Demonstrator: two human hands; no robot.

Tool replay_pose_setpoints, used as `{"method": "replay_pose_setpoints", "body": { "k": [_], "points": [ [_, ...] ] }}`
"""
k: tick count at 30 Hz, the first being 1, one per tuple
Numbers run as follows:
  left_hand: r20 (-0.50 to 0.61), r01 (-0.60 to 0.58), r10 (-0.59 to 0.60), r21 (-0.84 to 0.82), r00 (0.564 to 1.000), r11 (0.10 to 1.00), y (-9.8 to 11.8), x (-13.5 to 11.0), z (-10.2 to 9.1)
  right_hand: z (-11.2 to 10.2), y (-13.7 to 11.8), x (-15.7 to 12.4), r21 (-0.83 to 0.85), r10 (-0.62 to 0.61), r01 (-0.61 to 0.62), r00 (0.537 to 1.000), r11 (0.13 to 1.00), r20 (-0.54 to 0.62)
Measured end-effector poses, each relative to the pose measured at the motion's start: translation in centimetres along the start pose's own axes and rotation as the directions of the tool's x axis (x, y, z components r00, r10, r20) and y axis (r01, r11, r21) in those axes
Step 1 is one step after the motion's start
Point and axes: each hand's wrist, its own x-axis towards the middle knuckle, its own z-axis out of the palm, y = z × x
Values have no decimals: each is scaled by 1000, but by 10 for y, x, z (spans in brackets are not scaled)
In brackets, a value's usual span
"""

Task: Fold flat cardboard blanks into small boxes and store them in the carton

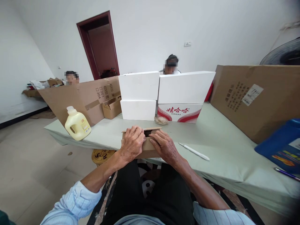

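Note:
A small brown cardboard box (149, 149) sits at the table's near edge, right in front of my body. A dark gap shows in its top, between my hands. My left hand (134, 140) grips its left side, fingers curled over the top edge. On the opposite side, my right hand (164, 144) holds it the same way, with the thumb at the front. What the fingertips touch inside the gap is hidden. To the right of my right hand lies a white pen-like craft knife (194, 152). Behind the box is a small clear plastic bundle (161, 121).
White boxes (140, 87) stand stacked across the green-covered table (225, 137). A yellow jug (78, 125) and an open small carton (112, 107) are left; a large carton (248, 97), blue bottle (281, 147) and pen (287, 173) are right. Two people sit beyond the boxes.

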Motion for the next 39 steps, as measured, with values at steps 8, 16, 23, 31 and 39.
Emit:
{"method": "replay_pose_setpoints", "body": {
  "k": [8,16,23,31,39],
  "points": [
    [-27,-36,32,-145,999,989,0,-5,0,-4,0,0,21,24,-24,1000,999,5],
    [-42,103,-176,-669,984,736,-11,-5,-24,-2,1,-1,13,65,-66,997,998,51],
    [204,394,-465,-846,861,359,-36,-1,-33,-4,0,-1,29,83,-84,996,996,33],
    [289,454,-503,-857,815,243,-54,2,-33,0,-3,-7,0,116,-116,993,993,-7],
    [237,444,-533,-845,812,299,-107,15,-32,-5,-27,-25,-39,89,-92,993,995,-76]
  ]
}}
